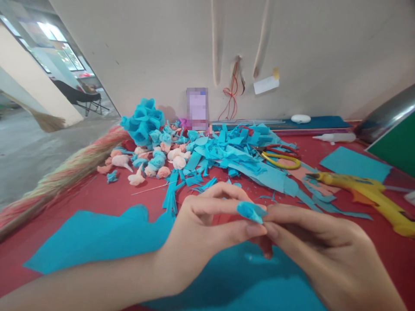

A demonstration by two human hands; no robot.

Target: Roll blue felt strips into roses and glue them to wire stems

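Between the fingertips of both hands is a small rolled blue paper flower, its open end facing left and up. My left hand pinches it with thumb and index finger from the left. From the right, my right hand grips its other end, which its fingers partly hide. Beneath the hands spreads a large sheet of blue paper. Just beyond them lies a heap of blue paper strips and scraps.
Pink, white and blue paper flowers lie at the back left beside a larger blue paper bloom. Scissors with red and yellow handles rest on the scraps. A yellow glue gun lies at right. A phone leans on the wall.
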